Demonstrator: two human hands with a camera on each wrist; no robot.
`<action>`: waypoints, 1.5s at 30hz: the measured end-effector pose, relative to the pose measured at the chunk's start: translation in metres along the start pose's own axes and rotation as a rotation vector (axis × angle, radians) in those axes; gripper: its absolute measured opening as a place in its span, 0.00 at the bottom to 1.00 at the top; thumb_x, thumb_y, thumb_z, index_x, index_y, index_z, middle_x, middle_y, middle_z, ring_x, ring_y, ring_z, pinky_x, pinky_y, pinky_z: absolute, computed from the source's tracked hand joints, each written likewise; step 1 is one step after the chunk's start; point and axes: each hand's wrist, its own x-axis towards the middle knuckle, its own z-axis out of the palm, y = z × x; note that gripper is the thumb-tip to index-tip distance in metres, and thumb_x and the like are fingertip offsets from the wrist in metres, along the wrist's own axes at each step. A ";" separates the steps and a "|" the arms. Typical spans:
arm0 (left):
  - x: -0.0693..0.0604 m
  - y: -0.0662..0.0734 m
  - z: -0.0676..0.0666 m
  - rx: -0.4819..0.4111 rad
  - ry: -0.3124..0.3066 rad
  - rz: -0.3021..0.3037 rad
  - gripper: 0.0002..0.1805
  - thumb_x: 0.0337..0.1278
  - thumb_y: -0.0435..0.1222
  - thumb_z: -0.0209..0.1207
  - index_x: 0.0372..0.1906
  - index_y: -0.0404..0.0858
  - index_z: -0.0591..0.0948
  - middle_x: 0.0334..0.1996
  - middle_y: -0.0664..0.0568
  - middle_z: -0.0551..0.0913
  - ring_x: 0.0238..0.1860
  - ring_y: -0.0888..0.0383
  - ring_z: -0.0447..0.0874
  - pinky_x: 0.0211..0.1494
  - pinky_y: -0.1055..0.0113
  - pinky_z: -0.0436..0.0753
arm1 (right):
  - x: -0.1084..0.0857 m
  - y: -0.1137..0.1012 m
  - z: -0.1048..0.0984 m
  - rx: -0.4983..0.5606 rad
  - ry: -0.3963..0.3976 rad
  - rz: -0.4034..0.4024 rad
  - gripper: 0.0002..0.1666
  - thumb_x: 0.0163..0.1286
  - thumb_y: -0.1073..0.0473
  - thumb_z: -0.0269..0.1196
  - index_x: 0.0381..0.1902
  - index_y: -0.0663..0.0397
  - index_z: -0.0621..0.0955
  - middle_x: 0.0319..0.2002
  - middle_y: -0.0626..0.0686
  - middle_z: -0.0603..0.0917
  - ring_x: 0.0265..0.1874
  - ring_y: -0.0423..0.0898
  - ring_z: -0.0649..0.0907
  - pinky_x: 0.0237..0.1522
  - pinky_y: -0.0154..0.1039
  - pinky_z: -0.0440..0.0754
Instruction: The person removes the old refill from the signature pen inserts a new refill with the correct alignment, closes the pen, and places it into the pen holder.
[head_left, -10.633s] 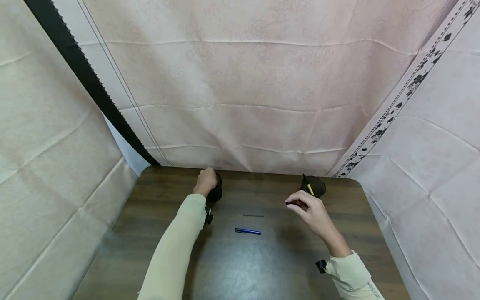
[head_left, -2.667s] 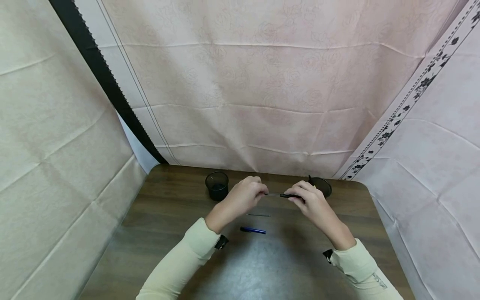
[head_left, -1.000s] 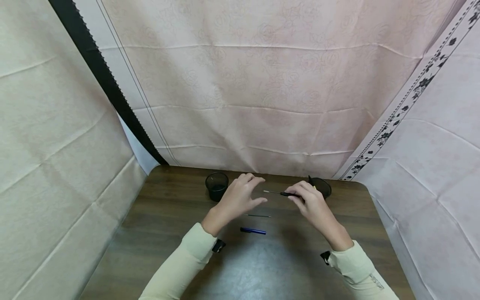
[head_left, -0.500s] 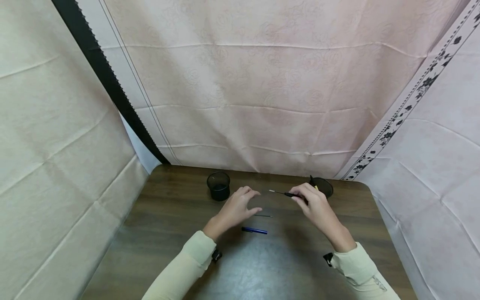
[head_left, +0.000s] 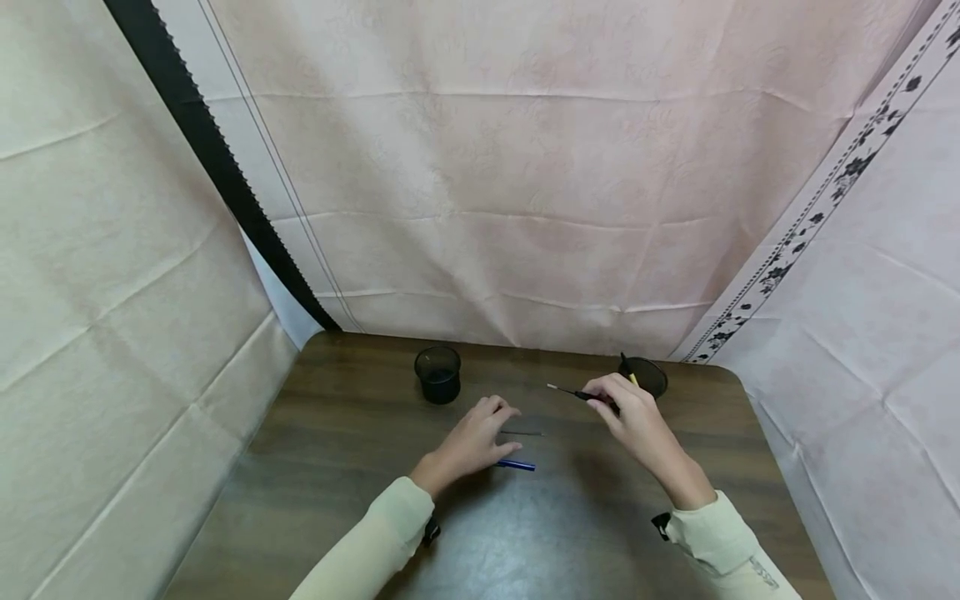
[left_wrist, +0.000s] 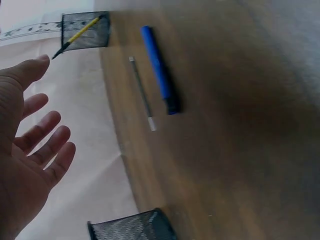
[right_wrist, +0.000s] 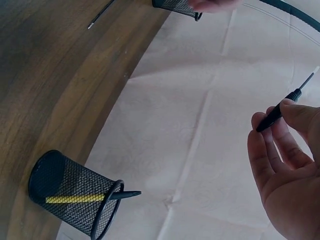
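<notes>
Within the right grip [right_wrist: 292, 190] (shaft [right_wrist: 307, 81] beyond it), a black-handled tool [right_wrist: 274, 116].

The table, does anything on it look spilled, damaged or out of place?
Nothing looks spilled or toppled. The slightly odd thing is the thin rod, lying bare on the table beside the blue pen, perhaps a refill without its casing. I can't tell whether it's damaged.

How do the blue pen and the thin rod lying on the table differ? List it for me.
The blue pen is thick; the thin rod is much slimmer.
The blue pen is bright blue with a dark end, while the thin rod is dark with pale ends.
The blue pen lies nearer the person than the thin rod.
Both lie flat on the table, unheld.
</notes>
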 end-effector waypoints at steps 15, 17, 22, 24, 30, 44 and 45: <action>-0.019 -0.012 0.042 0.083 -0.128 -0.010 0.25 0.66 0.50 0.67 0.63 0.46 0.81 0.54 0.56 0.78 0.50 0.60 0.74 0.53 0.64 0.79 | -0.006 0.002 0.006 0.006 -0.016 -0.005 0.15 0.58 0.74 0.74 0.39 0.54 0.84 0.37 0.48 0.85 0.34 0.39 0.82 0.39 0.18 0.74; -0.020 -0.012 0.046 0.102 -0.134 -0.008 0.24 0.66 0.50 0.67 0.63 0.46 0.81 0.53 0.56 0.79 0.49 0.60 0.74 0.53 0.64 0.79 | -0.007 0.002 0.008 0.006 -0.022 -0.006 0.15 0.58 0.74 0.74 0.39 0.54 0.84 0.37 0.47 0.85 0.34 0.39 0.82 0.39 0.19 0.75; -0.020 -0.012 0.054 0.155 -0.160 -0.006 0.21 0.67 0.50 0.66 0.60 0.47 0.82 0.52 0.56 0.79 0.49 0.60 0.74 0.53 0.63 0.80 | -0.008 0.004 0.010 -0.001 -0.032 -0.007 0.15 0.58 0.74 0.74 0.39 0.54 0.84 0.37 0.47 0.85 0.35 0.39 0.83 0.37 0.30 0.83; -0.019 -0.011 0.056 0.181 -0.169 -0.002 0.20 0.67 0.50 0.66 0.58 0.47 0.82 0.51 0.56 0.79 0.49 0.60 0.74 0.53 0.63 0.80 | -0.009 0.005 0.011 -0.005 -0.032 -0.006 0.15 0.58 0.74 0.75 0.39 0.54 0.84 0.37 0.47 0.85 0.35 0.39 0.83 0.36 0.34 0.85; -0.020 -0.012 0.062 0.253 -0.158 0.012 0.16 0.67 0.49 0.67 0.53 0.48 0.84 0.49 0.56 0.80 0.48 0.59 0.76 0.53 0.63 0.81 | -0.012 0.009 0.012 -0.015 -0.041 0.006 0.17 0.57 0.75 0.75 0.39 0.52 0.84 0.36 0.46 0.84 0.34 0.38 0.82 0.34 0.36 0.84; -0.020 -0.014 0.064 0.287 -0.122 0.069 0.11 0.71 0.46 0.64 0.50 0.48 0.87 0.45 0.56 0.80 0.47 0.60 0.76 0.50 0.64 0.81 | -0.015 0.014 0.015 -0.017 -0.065 0.007 0.15 0.59 0.74 0.74 0.39 0.53 0.84 0.35 0.46 0.84 0.34 0.38 0.81 0.34 0.36 0.83; -0.021 -0.015 0.065 0.285 -0.122 0.071 0.10 0.71 0.46 0.64 0.49 0.48 0.87 0.45 0.56 0.80 0.46 0.61 0.75 0.50 0.65 0.81 | -0.015 0.014 0.015 -0.015 -0.066 0.005 0.15 0.59 0.74 0.74 0.39 0.53 0.84 0.35 0.46 0.84 0.34 0.38 0.81 0.34 0.36 0.83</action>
